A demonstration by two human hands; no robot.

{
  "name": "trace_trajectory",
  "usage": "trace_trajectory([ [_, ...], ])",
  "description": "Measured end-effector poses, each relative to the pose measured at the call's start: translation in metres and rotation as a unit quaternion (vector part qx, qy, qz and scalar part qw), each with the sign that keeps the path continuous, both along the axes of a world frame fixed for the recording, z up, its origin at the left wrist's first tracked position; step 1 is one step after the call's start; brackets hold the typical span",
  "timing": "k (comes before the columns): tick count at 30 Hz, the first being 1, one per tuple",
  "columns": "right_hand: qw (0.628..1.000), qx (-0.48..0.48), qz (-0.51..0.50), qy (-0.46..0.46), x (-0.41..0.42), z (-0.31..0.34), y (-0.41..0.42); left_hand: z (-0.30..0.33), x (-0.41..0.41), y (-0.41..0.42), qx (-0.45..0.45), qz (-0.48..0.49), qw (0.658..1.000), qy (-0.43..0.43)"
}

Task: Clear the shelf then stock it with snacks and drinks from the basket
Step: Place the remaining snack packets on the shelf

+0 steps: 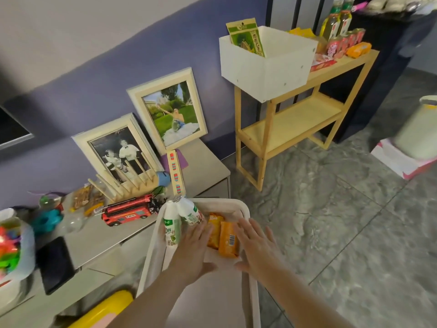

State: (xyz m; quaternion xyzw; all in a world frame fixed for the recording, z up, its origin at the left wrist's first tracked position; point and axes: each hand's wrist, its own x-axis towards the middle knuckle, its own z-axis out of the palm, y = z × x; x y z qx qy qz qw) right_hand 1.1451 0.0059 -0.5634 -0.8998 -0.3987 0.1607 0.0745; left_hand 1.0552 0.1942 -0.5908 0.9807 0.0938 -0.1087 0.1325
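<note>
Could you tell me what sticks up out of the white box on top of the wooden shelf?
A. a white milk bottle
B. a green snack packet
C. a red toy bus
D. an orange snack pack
B: a green snack packet leans against the white box's rim on the wooden shelf.

The shelf [286, 121] is pale bare wood with a matt finish, and the box [264, 67] on its top looks like smooth white matt board or plastic. In the basket [246, 209], of matt off-white material, lie glossy orange snack packets [228, 240] and smooth white plastic milk bottles [171, 221]. The floor [343, 209] is grey marble-look tile with a slight sheen, and the counter [99, 235] is smooth matt grey.
</note>
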Motion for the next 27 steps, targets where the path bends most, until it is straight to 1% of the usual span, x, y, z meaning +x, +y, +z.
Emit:
trace_trajectory([
  [3, 0.999, -0.005, 0.031, -0.023, 0.006, -0.018, 0.014, -0.020, 0.005, 0.002, -0.007, -0.005, 1.000, -0.012],
  [7, 0.997, 0.002, 0.053, -0.063, 0.016, -0.036, 0.032, -0.041, 0.015, 0.005, 0.004, -0.019, 0.999, -0.034],
  [11, 0.994, -0.046, 0.059, -0.077, 0.024, -0.041, 0.047, -0.052, 0.028, 0.006, 0.000, -0.037, 0.998, -0.043],
  [15, 0.987, -0.080, 0.073, -0.121, 0.025, -0.053, 0.053, -0.059, 0.029, 0.006, -0.001, -0.045, 0.999, -0.027],
  [18, 0.983, -0.110, 0.092, -0.113, 0.022, -0.055, 0.053, -0.061, 0.017, 0.012, 0.002, -0.072, 0.997, -0.019],
  [22, 0.974, -0.168, 0.123, -0.092, 0.010, -0.035, 0.046, -0.057, -0.008, 0.021, 0.013, -0.109, 0.994, -0.001],
  [25, 0.978, -0.145, 0.127, -0.081, 0.002, -0.032, 0.041, -0.050, -0.031, 0.026, -0.012, -0.110, 0.994, 0.004],
  [27, 0.977, -0.123, 0.161, -0.065, 0.002, -0.034, 0.041, -0.049, -0.043, 0.028, -0.043, -0.076, 0.996, -0.034],
])
